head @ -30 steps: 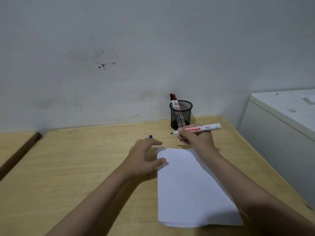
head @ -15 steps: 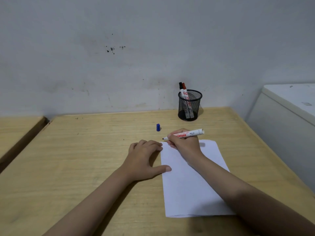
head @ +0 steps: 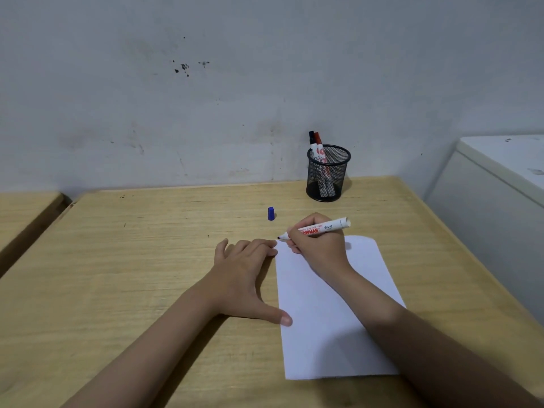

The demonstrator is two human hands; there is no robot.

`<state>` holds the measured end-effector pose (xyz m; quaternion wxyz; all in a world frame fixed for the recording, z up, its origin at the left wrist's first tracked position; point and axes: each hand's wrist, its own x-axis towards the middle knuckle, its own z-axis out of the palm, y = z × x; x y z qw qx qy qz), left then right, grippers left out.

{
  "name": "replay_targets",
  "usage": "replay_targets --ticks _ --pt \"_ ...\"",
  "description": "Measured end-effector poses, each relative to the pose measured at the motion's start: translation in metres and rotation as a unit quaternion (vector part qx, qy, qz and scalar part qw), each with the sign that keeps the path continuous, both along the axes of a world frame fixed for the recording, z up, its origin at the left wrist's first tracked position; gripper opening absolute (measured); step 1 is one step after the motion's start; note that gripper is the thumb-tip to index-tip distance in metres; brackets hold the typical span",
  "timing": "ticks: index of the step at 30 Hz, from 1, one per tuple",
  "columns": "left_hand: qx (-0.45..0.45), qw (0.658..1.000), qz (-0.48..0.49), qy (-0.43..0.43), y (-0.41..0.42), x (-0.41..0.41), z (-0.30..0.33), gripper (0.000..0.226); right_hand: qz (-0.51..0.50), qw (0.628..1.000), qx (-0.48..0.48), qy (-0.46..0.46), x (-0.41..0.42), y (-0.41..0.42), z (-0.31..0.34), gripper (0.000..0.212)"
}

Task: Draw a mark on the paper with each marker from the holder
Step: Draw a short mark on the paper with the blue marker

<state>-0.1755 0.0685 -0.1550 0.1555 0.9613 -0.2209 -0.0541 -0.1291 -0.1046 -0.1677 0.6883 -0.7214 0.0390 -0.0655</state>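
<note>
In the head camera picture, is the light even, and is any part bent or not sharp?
Head view: the light is dim and soft, with no glare; the right hand throws a faint shadow on the paper. The wide lens bows the desk edges. The print on the marker is readable, while the forearms at the bottom look soft.

Single view, head-worn wide-angle camera. Looks forward and down from above the near edge of the desk [head: 147, 260], facing the wall [head: 206, 98] behind it. Both forearms enter from the bottom, close to the lens. Frame edges appear bowed, probably lens distortion. No second view.
</note>
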Motion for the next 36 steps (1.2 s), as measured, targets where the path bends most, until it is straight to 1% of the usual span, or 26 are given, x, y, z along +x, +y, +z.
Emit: replay_targets --ticks 2,7,10,19,24,31,36 --pt "0.001 1.0 -0.002 -0.004 -0.0001 0.0 -0.0003 0.115 0.005 1.0 -0.01 -0.007 -0.0012 -0.0008 -0.0005 0.019" --pt "0.002 0.999 -0.001 -0.037 0.0012 0.0004 -0.0039 0.116 0.012 0.999 -0.038 -0.013 -0.0014 -0.0001 -0.0023 0.017" --pt "0.002 0.999 0.005 -0.055 0.0019 0.0008 -0.0057 0.116 0.018 0.999 -0.037 -0.012 -0.0004 -0.0002 -0.0042 0.016" --pt "0.009 0.998 0.006 -0.06 0.0024 -0.0004 -0.0068 0.116 0.022 0.998 -0.063 -0.013 -0.0005 -0.0002 -0.0069 0.014" --pt "0.01 0.998 0.008 -0.058 0.0016 -0.0001 -0.0061 0.115 0.029 0.998 -0.055 -0.009 0.0011 -0.0011 -0.007 0.011" --pt "0.015 0.998 0.007 -0.056 0.003 -0.0002 -0.0072 0.114 0.044 0.999 -0.025 0.017 0.0037 -0.0024 -0.0055 0.015" --pt "0.016 0.998 0.005 -0.065 0.0032 0.0006 -0.0081 0.113 0.042 0.998 -0.029 0.021 0.0039 -0.0032 -0.0058 0.016"
